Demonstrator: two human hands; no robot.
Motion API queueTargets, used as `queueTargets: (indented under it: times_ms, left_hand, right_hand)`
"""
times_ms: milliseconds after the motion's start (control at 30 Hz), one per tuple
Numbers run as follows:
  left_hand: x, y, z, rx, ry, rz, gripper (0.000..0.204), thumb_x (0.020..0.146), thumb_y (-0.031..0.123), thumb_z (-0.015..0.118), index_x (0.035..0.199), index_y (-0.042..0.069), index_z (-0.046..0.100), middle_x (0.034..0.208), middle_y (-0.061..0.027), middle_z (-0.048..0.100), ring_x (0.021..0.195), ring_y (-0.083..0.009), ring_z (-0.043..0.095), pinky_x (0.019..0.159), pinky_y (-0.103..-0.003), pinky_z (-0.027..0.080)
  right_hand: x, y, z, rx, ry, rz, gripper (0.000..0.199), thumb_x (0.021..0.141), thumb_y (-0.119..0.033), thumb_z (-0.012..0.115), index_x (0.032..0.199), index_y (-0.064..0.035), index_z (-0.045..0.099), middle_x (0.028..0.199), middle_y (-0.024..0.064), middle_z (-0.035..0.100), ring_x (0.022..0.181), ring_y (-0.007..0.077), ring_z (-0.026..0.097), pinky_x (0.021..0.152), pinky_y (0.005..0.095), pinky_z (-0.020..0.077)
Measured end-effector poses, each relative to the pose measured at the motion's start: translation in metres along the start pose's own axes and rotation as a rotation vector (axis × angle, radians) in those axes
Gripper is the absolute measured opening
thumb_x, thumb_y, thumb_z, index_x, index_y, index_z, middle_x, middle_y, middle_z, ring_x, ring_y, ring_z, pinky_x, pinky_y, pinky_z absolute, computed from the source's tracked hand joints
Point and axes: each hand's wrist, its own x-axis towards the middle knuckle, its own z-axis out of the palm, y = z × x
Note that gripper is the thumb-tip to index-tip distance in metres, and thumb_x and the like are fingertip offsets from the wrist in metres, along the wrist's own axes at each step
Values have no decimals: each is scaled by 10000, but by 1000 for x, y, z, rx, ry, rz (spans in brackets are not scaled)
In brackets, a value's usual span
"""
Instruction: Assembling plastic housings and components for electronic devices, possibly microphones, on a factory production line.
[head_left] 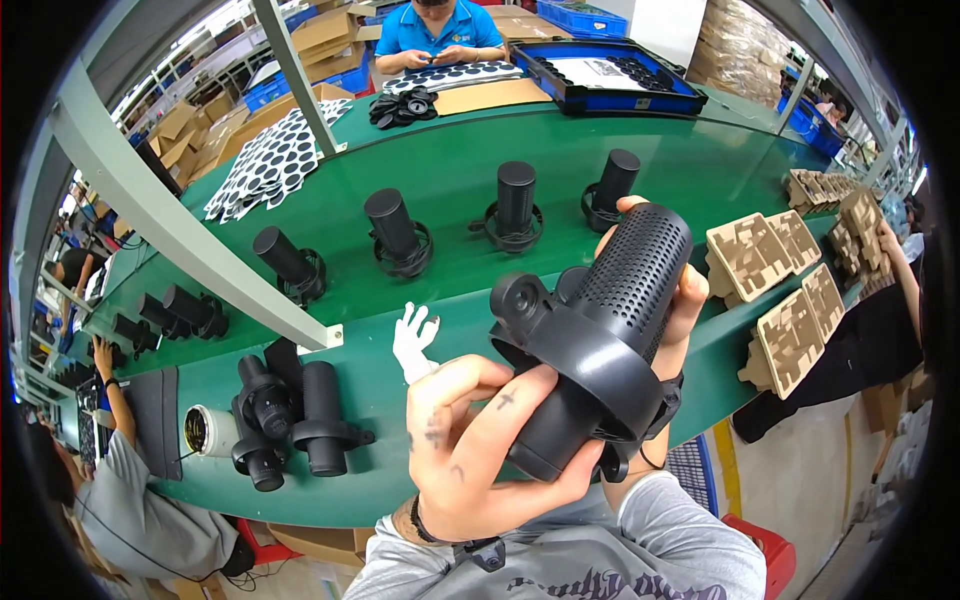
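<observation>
A black microphone (640, 265) with a perforated grille is held tilted in front of me, its top leaning up to the right. A smooth black ring mount (590, 365) goes around its body. My left hand (470, 440) is closed around the lower body and ring, with fingers on the near side. Behind the grille, my right hand (685, 305) grips the far side; its fingertips show at the edges and the rest is hidden. A white glove (412, 340) lies on the green bench just beyond my left hand.
Several black microphones (515, 200) stand in ring mounts along the green conveyor (450, 160). More microphones (322, 420) and a white cup-like container (208, 430) are at left. Cardboard pulp trays (750, 255) lie right. A metal post (190, 210) rises at left. Co-workers sit across and at both sides.
</observation>
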Motion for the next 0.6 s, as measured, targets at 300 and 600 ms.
queueTargets:
  times_ms: [300,600]
  left_hand:
    - [3,-5,-2,74,45,-33,547,567,250,797,1010,-29,638,990,-157,528,851,-243,533,749,-349,461]
    - [2,-11,1,-77,-20,-24,589,548,173,785,1057,-75,625,1043,-163,449,754,-162,525,686,-273,456]
  right_hand:
    - [4,2,-1,68,-18,137,755,755,-375,670,1279,93,397,966,157,636,819,198,667,730,304,572]
    - [7,6,9,32,-27,203,795,826,-481,629,1333,58,338,922,133,630,716,160,661,610,284,583]
